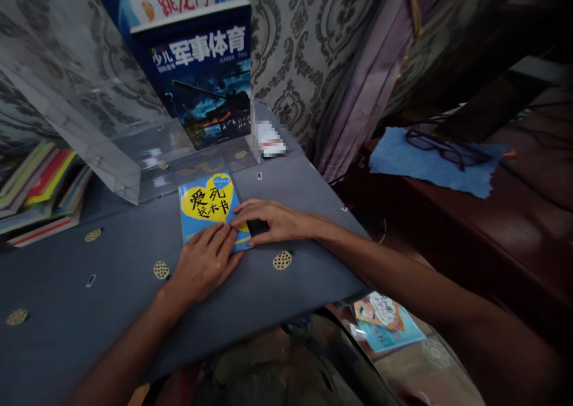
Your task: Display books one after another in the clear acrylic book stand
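Note:
A small blue book [206, 204] with a yellow heart on its cover lies flat on the grey table [111, 292]. My left hand [206, 261] rests palm down on the book's near edge, fingers together and stretched flat. My right hand [273, 221] lies at the book's near right corner, its fingers curled onto the cover and edge. A large dark blue book [203, 71] with a tank picture stands upright behind, leaning in a clear acrylic stand [134, 161].
A stack of colourful books [40, 191] lies at the left. A blue cloth [430, 164] with glasses [443, 146] sits on a dark wooden surface to the right. Another booklet [387, 322] lies below the table edge. Patterned curtains hang behind.

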Demonstrator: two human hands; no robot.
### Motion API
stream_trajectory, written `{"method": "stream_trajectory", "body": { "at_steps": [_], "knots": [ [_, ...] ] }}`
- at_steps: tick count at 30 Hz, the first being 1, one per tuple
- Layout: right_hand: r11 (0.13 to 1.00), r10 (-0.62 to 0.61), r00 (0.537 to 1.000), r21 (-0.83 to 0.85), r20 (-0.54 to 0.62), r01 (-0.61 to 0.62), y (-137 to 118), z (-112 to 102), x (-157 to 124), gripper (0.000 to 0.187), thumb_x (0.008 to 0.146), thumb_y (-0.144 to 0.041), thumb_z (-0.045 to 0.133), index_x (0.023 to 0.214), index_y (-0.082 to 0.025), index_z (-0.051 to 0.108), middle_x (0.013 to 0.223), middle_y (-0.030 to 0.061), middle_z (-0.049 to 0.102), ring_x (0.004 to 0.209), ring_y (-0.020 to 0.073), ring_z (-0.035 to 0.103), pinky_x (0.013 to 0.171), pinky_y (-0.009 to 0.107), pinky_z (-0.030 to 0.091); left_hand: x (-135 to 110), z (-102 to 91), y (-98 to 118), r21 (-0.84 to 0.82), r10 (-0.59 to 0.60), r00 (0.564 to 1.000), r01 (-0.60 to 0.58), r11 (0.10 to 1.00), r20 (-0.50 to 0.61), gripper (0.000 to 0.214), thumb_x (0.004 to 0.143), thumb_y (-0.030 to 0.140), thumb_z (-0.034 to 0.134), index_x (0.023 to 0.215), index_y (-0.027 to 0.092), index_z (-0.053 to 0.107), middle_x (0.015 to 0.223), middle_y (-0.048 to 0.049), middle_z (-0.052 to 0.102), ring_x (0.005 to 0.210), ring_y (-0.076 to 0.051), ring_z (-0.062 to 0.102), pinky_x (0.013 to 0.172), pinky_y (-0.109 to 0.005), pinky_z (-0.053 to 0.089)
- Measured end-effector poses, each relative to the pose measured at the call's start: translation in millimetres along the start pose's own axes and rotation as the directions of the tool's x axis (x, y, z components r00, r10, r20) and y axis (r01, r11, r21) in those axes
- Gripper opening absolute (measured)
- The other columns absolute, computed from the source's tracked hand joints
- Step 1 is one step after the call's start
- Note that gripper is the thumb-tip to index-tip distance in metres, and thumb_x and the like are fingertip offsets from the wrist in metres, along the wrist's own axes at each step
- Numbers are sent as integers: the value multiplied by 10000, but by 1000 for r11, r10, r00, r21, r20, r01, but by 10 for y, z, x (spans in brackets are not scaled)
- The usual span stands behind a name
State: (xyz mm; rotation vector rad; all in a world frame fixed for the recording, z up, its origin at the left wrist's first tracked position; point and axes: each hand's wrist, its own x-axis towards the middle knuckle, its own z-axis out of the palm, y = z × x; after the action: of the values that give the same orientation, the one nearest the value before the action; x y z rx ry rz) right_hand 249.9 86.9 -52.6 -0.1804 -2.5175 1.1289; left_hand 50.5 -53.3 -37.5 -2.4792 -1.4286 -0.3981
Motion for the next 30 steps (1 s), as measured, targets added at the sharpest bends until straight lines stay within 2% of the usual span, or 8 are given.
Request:
{"method": "stream_trajectory", "body": {
  "at_steps": [5,8,13,15,18,22,26,30],
  "knots": [
    [998,-21,999,-52,25,23,-44,16,9,450,833,-253,769,1265,-201,655,1249,88,691,1264,215,565,1084,434,443,15,-44,-40,-31,41,995,-44,999,-85,266,965,322,545,1091,159,712,1074,-116,762,983,-254,705,820,-406,593],
    [995,-47,998,-88,32,50,-93,39,2,420,843,-280,761,1241,-182,668,1242,105,696,1250,218,579,1081,431,448,21,-89,-83,-126,6,995,-18,992,-95,214,958,313,555,992,194,730,991,-84,774,904,-221,711,775,-371,595],
    [979,-78,996,-187,51,86,-242,125,-17,348,858,-299,747,1167,-149,693,1273,143,671,1268,225,564,1075,412,459,57,-164,-233,-385,-206,978,176,906,-38,348,992,307,476,735,201,685,688,-23,700,630,-142,644,636,-280,530],
    [967,-103,991,-224,84,119,-327,175,-16,326,873,-307,728,1153,-143,697,1274,152,669,1280,228,549,1076,420,456,77,-166,-321,-402,-314,949,282,871,-13,359,992,343,459,730,205,664,691,-19,686,627,-148,636,627,-284,516],
    [943,-157,978,-272,136,190,-476,273,16,333,893,-338,698,1161,-139,697,1290,167,657,1277,238,536,1071,422,455,118,-139,-451,-361,-398,917,374,855,6,288,981,367,453,874,217,673,898,-47,730,813,-194,682,743,-330,539],
    [906,-212,958,-330,192,266,-677,482,161,393,898,-392,675,1181,-118,692,1244,176,651,1194,257,553,1030,380,478,239,-113,-524,-203,-420,903,429,880,90,252,960,399,496,1023,216,658,1073,-74,707,1018,-259,652,867,-402,530],
    [861,-247,928,-377,278,342,-787,740,356,469,912,-404,634,1295,-133,635,1171,183,652,1149,282,571,965,390,512,408,-115,-446,34,-401,895,402,915,198,298,924,429,573,1084,188,644,1091,-111,689,1051,-316,617,852,-437,526],
    [835,-334,900,-354,281,421,-739,872,402,384,940,-345,584,1253,-134,653,1280,181,627,1195,265,574,969,357,513,466,-53,-321,210,-379,902,337,918,208,313,919,421,585,1074,154,634,1118,-157,675,1040,-344,608,815,-457,516]
  ]
}}
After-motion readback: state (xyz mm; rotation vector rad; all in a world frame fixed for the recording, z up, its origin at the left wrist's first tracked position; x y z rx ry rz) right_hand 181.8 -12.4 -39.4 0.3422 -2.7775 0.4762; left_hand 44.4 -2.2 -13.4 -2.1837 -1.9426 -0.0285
